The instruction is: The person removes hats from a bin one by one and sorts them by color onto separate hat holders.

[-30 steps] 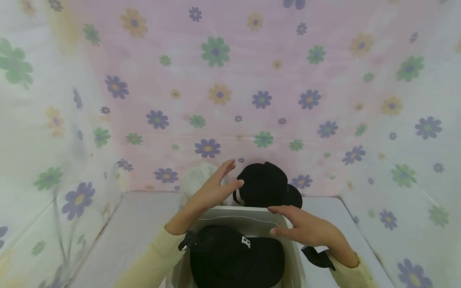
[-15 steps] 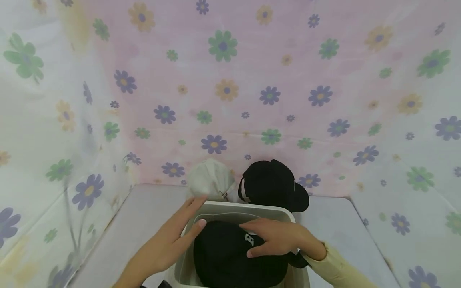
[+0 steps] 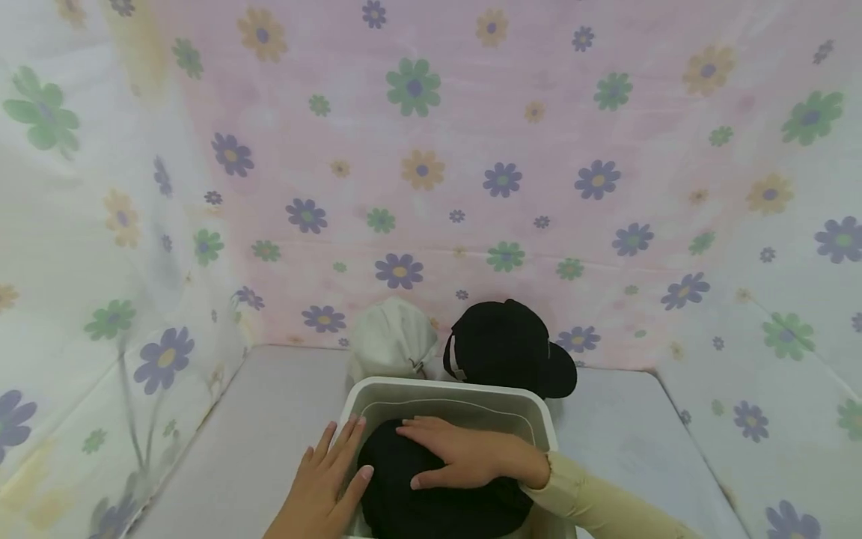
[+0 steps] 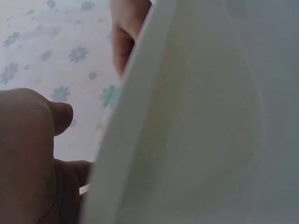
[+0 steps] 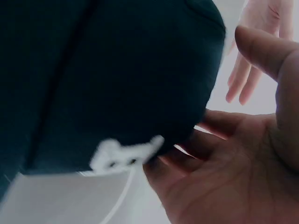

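A black cap lies inside a pale plastic bin at the bottom of the head view. Over the cap spreads my right hand, fingers extended; in the right wrist view its fingertips touch the cap's fabric beside a white emblem. My left hand is at the bin's left side, fingers spread and straight, its thumb reaching over the rim. The left wrist view has the bin wall between both hands. The cap's brim is mostly hidden under my right hand and arm.
Behind the bin stand a white drawstring bag and, to its right, a second black cap with its brim pointing right. Flower-printed cloth hangs at the back and on both sides of the pale table surface.
Both hands have come down from above the bin: the right onto the cap, moving left across it, the left to the bin's left side. The bag behind has come into view.
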The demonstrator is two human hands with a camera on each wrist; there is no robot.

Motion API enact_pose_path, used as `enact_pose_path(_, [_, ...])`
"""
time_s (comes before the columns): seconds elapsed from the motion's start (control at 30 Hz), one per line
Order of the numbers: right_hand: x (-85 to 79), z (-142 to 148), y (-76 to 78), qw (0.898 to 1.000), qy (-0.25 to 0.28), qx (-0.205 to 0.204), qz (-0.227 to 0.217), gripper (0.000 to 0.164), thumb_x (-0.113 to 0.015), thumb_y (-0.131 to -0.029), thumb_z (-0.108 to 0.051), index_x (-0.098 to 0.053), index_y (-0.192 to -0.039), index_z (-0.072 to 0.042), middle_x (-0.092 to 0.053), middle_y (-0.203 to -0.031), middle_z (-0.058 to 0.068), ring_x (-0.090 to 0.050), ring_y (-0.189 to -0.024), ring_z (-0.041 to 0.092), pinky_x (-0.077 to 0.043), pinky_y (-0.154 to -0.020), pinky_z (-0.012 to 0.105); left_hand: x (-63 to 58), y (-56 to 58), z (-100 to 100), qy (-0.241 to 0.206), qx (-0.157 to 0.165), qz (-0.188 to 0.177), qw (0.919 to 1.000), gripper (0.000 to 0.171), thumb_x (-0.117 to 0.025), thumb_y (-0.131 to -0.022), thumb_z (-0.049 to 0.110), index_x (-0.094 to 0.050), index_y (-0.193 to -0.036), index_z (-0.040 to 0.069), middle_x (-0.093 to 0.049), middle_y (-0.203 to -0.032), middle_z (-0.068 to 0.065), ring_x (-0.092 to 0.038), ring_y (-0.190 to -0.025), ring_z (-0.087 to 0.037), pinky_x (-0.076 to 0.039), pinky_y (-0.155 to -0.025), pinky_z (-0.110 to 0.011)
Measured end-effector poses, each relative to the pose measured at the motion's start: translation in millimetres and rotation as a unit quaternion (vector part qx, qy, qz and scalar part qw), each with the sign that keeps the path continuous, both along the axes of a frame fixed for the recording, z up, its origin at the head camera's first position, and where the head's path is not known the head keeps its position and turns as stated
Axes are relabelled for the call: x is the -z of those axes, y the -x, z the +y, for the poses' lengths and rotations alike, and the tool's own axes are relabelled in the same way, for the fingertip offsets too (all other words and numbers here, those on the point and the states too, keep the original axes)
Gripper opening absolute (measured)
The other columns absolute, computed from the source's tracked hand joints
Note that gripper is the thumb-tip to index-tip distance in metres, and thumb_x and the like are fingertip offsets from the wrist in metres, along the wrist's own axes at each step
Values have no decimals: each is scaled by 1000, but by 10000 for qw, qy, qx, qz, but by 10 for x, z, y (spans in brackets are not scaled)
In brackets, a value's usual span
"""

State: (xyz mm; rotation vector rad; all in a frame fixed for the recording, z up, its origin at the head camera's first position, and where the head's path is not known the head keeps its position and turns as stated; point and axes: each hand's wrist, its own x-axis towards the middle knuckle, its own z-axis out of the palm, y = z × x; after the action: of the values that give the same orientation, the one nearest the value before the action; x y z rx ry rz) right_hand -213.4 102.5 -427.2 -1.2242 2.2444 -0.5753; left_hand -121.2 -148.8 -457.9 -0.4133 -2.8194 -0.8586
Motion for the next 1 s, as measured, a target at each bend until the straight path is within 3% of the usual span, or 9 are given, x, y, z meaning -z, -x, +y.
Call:
enact_pose_path(0.1, [61,-40,-9,9996,52,-195,190,72,-53,-105,-46,-24,-162,-13,-27,-167,8,-26,-154,21,-32,-121,41,54,-9,96,223,-179,-107,9995,61,-49,-106,43,-40,-157,11,-39,-161,-11,-32,-148,-45,-30,-104,-79])
enact_pose_path(0.3, [79,-42,-23,9984,137,-394,386,69,-55,-105,-42,-27,-161,-13,-37,-161,2,-37,-147,16,-39,-116,34,150,-28,176,744,-568,280,9952,62,-50,-104,48,-44,-155,13,-43,-159,-9,-38,-145,-42,-38,-103,-72])
enact_pose_path(0.6, [69,-32,-14,9952,265,-524,780,61,-61,-103,-33,-38,-157,-15,-51,-142,-2,-47,-127,7,-45,-106,25,206,1,207,1025,-914,445,9895,71,-54,-100,56,-44,-155,13,-43,-159,-10,-38,-146,-40,-37,-107,-69])
enact_pose_path(0.77, [94,-45,-11,9962,352,-445,669,59,-60,-103,-42,-44,-153,-17,-53,-139,-4,-48,-124,5,-45,-103,23,228,-3,203,835,-847,618,9910,73,-57,-99,54,-45,-154,7,-44,-158,-14,-39,-145,-41,-40,-107,-65])
enact_pose_path(1.0, [112,-144,-20,9957,429,-187,805,54,-55,-102,-52,-56,-145,-20,-62,-132,-10,-58,-116,1,-50,-96,22,163,63,36,257,-313,124,9991,74,-60,-100,48,-40,-155,2,-36,-162,-17,-30,-148,-46,-35,-112,-63])
